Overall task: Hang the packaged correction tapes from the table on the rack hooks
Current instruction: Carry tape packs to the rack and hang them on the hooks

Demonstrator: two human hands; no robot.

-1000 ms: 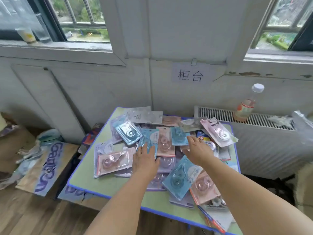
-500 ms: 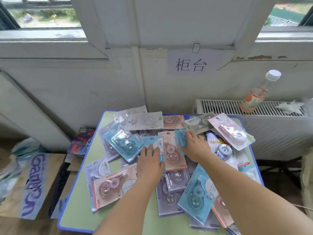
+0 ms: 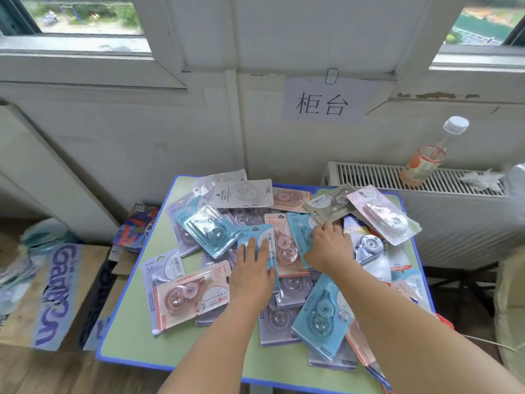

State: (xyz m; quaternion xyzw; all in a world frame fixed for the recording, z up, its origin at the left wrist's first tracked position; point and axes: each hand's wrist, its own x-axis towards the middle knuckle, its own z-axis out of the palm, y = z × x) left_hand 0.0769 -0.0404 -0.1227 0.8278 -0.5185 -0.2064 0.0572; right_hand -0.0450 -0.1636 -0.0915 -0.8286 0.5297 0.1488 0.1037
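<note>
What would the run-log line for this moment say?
stage: picking | left hand: flat on blue pack | right hand: on pile, grip unclear | table: packs unhung | rack: unseen

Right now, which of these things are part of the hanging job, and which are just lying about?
Job: tape packs heaped on the table; left hand and right hand on them.

Lying about: bottle, radiator, wall sign, cardboard.

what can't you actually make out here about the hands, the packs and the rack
- Rack and hooks: nowhere in the head view, outside the frame.
- Right hand: fingertips hidden behind its own knuckles among the packs; grip unclear.
- Blue pack under the left hand: lower part covered by the palm.
- Packs at the table's right edge: hidden by the right forearm.
- Small print on the cards: too small and blurred.
</note>
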